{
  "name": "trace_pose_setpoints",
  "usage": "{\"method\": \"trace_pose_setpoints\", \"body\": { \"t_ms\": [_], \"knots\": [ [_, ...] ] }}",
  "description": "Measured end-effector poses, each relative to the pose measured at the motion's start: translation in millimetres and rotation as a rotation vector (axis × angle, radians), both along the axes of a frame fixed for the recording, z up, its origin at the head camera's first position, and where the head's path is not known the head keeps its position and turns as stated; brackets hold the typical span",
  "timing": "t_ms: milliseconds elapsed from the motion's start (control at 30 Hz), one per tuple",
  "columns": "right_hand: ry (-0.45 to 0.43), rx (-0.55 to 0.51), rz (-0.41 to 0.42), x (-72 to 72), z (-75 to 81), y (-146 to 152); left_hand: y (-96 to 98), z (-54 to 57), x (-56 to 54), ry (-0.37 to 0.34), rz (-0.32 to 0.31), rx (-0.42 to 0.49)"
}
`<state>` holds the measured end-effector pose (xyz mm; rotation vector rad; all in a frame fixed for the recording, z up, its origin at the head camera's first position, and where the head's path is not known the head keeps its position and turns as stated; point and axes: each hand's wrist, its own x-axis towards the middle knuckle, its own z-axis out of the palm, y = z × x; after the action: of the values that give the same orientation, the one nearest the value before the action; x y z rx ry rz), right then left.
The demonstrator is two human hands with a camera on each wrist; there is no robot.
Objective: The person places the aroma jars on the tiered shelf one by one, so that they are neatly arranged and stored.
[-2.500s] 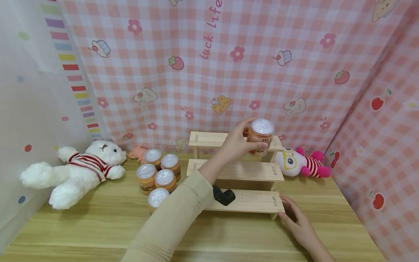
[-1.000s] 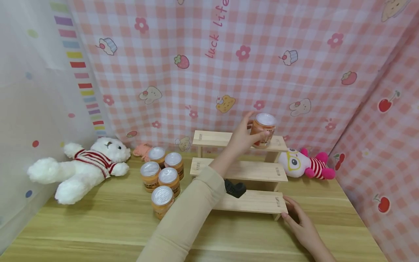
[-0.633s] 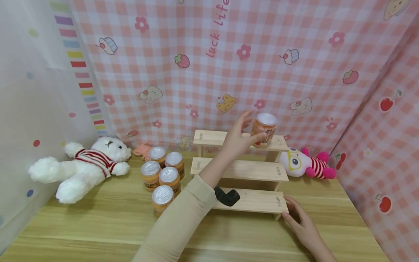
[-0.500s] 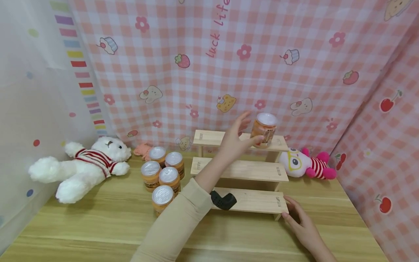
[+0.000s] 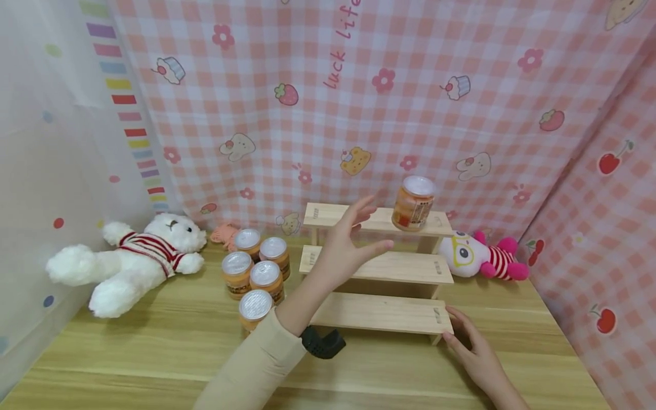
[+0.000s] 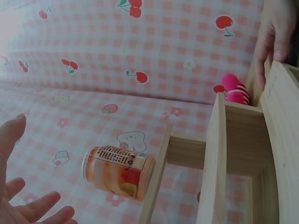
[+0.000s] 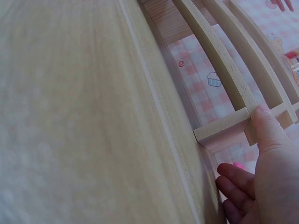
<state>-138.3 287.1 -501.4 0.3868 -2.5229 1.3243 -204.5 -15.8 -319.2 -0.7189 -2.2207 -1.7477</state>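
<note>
A jar with orange and red contents (image 5: 413,204) and a silvery-white lid stands upright near the right end of the top tier of a three-tier wooden shelf (image 5: 374,313). My left hand (image 5: 340,253), fingers spread and holding nothing, hovers left of the jar and in front of it, over the middle tier. The left wrist view has the same jar (image 6: 119,170) apart from the fingers. Down at the right end of the lowest tier, my right hand (image 5: 474,353) grips the board between thumb and finger. In the right wrist view its thumb (image 7: 268,128) presses the board's end.
Several more jars (image 5: 255,306) stand grouped on the table left of the shelf. A white teddy bear (image 5: 148,256) lies at far left, with a small pink-orange item (image 5: 224,234) behind the jars. A pink plush toy (image 5: 484,256) lies right of the shelf. Checked curtain hangs behind.
My left hand lowered the jar onto the top tier, let go of it and drew back toward the left and front. My right hand has stayed on the shelf.
</note>
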Motion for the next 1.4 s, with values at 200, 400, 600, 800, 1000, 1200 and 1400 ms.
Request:
{"method": "trace_pose_setpoints", "body": {
  "t_ms": [200, 400, 600, 800, 1000, 1200, 1400],
  "knots": [
    [-0.017, 0.002, -0.006, -0.5, 0.2, 0, -21.3, -8.9, 17.8, -0.012, 0.032, -0.016],
    [-0.006, -0.006, 0.002, 0.7, 1.0, -1, -44.6, -17.6, 31.0, -0.003, 0.008, 0.013],
    [-0.007, 0.000, 0.000, 0.4, 1.8, -1, -68.9, -28.2, 39.5, 0.045, 0.019, -0.029],
    [-0.001, 0.004, 0.002, 0.6, 1.1, -1, -91.4, -37.3, 48.2, -0.009, 0.080, -0.056],
    [0.003, -0.008, 0.006, 0.6, 1.4, -1, -112.2, -48.9, 55.4, -0.043, 0.135, -0.073],
    [-0.009, -0.010, 0.001, 1.0, 2.4, -1, -130.9, -62.5, 60.8, -0.055, 0.168, -0.071],
    [-0.009, -0.009, -0.001, 1.5, 2.4, -1, -148.7, -74.9, 67.9, -0.114, 0.182, -0.078]
  ]
}}
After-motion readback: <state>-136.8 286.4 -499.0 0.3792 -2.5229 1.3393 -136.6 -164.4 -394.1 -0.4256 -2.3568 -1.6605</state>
